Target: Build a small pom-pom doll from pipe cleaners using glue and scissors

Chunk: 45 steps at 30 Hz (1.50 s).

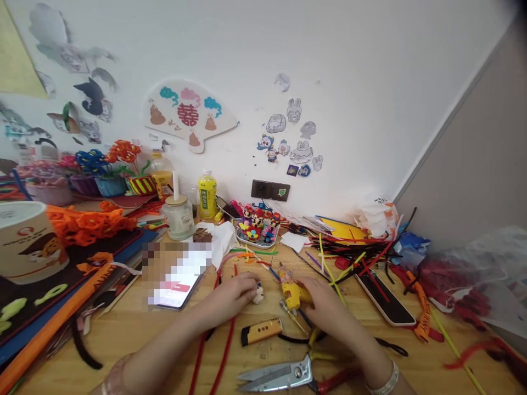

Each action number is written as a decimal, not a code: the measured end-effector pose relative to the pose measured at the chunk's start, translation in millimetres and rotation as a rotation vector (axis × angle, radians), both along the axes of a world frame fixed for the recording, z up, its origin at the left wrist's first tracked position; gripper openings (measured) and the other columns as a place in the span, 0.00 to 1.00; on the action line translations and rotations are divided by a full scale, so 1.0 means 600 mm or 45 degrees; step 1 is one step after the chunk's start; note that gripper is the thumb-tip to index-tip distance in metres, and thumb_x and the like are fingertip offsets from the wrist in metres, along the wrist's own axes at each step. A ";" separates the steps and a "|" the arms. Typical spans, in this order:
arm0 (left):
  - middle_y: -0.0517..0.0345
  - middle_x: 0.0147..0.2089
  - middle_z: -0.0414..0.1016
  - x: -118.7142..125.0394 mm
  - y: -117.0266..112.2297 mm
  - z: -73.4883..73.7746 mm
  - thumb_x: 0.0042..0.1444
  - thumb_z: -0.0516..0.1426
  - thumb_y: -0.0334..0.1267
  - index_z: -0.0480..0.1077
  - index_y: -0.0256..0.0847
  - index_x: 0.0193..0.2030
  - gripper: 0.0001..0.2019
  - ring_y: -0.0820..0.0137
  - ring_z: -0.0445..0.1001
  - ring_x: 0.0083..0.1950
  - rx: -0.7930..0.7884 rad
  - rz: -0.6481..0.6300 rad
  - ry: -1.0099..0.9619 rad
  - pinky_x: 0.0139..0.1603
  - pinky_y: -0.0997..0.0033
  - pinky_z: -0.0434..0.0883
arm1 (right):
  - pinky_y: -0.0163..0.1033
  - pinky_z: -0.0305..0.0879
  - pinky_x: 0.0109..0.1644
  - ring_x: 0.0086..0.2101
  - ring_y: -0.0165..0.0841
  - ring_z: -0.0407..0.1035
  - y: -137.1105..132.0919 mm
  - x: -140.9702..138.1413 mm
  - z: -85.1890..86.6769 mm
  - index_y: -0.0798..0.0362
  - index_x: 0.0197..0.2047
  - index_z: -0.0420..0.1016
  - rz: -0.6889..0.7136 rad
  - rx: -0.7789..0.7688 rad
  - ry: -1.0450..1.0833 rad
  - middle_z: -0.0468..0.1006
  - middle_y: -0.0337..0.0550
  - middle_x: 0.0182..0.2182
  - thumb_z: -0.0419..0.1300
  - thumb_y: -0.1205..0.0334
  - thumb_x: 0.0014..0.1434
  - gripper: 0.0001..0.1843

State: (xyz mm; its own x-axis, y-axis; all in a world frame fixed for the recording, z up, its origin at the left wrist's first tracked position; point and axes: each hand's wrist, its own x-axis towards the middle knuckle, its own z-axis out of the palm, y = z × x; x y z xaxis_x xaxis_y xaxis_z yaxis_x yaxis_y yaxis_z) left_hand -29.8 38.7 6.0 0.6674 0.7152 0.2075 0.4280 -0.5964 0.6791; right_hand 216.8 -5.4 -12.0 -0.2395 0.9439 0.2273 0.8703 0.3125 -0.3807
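Observation:
My left hand is closed, its fingertips on a small white piece with a dark spot, low over the table. Part of that piece is hidden by the fingers. To its right, my right hand is wrapped around the handle of a yellow hot glue gun, whose nozzle points away from me. A slim metal tool lies just below the glue gun. Closer to me are a yellow and black lighter and large open-bladed scissors with red and yellow handles, partly under my right forearm.
A phone lies left of my hands. Behind stand a tray of small colourful figures, a yellow bottle and a glass jar. Pipe cleaners pile up at right. A paper cup stands far left.

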 end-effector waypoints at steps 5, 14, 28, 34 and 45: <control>0.58 0.37 0.70 -0.003 0.011 -0.015 0.59 0.46 0.40 0.70 0.41 0.31 0.14 0.69 0.68 0.41 -0.102 -0.093 -0.052 0.44 0.72 0.64 | 0.46 0.59 0.52 0.47 0.40 0.64 0.008 -0.010 -0.004 0.57 0.50 0.67 -0.038 0.126 0.065 0.72 0.51 0.45 0.53 0.77 0.43 0.28; 0.56 0.46 0.70 -0.008 0.020 -0.019 0.58 0.48 0.44 0.72 0.43 0.36 0.13 0.68 0.66 0.49 -0.288 -0.008 -0.265 0.53 0.71 0.61 | 0.44 0.65 0.44 0.39 0.39 0.68 0.014 0.007 -0.013 0.53 0.40 0.72 -0.165 0.271 0.331 0.75 0.47 0.37 0.57 0.61 0.51 0.13; 0.56 0.46 0.71 -0.004 0.012 -0.009 0.57 0.48 0.45 0.72 0.42 0.34 0.15 0.66 0.66 0.49 -0.324 0.117 -0.390 0.53 0.68 0.61 | 0.35 0.62 0.19 0.20 0.36 0.69 0.014 -0.009 -0.037 0.58 0.25 0.75 -0.397 -0.009 1.036 0.75 0.45 0.17 0.57 0.38 0.44 0.27; 0.56 0.46 0.70 -0.004 0.006 0.000 0.58 0.48 0.42 0.70 0.41 0.31 0.13 0.67 0.66 0.50 -0.345 0.062 -0.498 0.53 0.71 0.60 | 0.33 0.58 0.15 0.15 0.32 0.65 0.009 -0.019 -0.027 0.57 0.23 0.73 -0.369 0.057 1.152 0.71 0.42 0.12 0.57 0.37 0.42 0.28; 0.56 0.46 0.71 -0.002 -0.005 0.013 0.58 0.48 0.40 0.70 0.41 0.29 0.12 0.65 0.66 0.51 -0.365 0.030 -0.569 0.54 0.67 0.59 | 0.31 0.53 0.16 0.13 0.27 0.58 0.004 -0.023 -0.019 0.55 0.18 0.67 -0.324 0.042 1.163 0.66 0.36 0.10 0.57 0.41 0.45 0.23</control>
